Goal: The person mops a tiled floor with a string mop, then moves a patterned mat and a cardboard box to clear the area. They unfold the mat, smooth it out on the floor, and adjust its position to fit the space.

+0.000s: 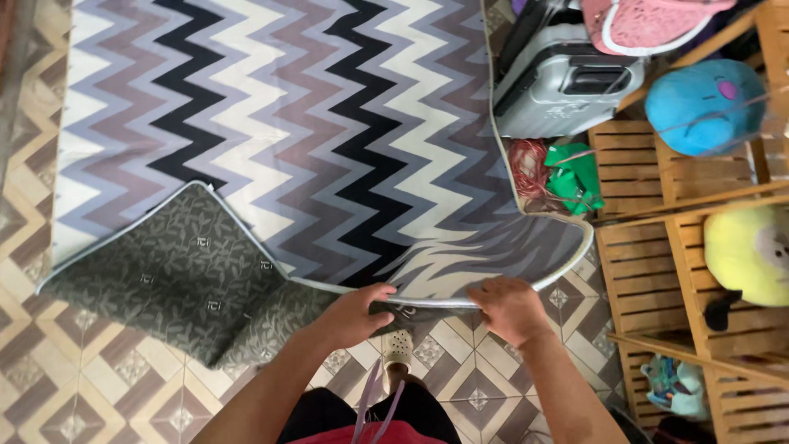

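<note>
A large mat (pixel 329 123) with a zigzag pattern in black, grey, purple and cream lies on the tiled floor. Its near edge is lifted and held by both hands. My left hand (pixel 355 312) grips the edge from above, and my right hand (pixel 509 308) grips it a little to the right. The mat's near left corner (pixel 173 271) is folded over, showing a dark green leaf-patterned underside. One foot in a pale perforated shoe (pixel 398 349) stands below the lifted edge.
A grey hard-shell suitcase (pixel 567 82) stands at the mat's right edge. Wooden slatted shelves (pixel 657 205) on the right hold a blue plush toy (pixel 707 103) and a yellow one (pixel 748 251). Green cloth and red string (pixel 567 177) lie beside the shelf. Patterned floor tiles (pixel 82 386) surround the mat.
</note>
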